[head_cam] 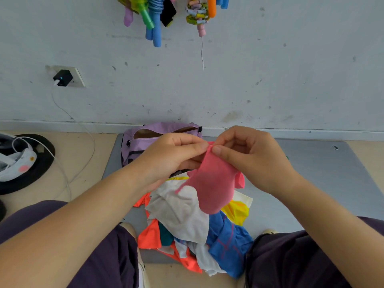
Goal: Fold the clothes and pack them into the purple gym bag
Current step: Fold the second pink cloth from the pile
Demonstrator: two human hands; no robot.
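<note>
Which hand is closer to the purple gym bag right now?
Left. The left hand overlaps the purple gym bag in the picture, just in front of its open zipper. The right hand is off to the bag's right, pinching the pink garment.

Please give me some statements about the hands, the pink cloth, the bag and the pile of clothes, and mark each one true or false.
1. Both hands pinch the pink cloth at its top edge. True: left hand, right hand.
2. The purple bag is zipped closed. False: its top opening is open.
3. The pile of clothes lies on the grey mat. True.
4. The bag stands behind the person. False: it stands in front, by the wall.
5. The pink cloth lies flat on the mat. False: it hangs from the fingers.
</note>
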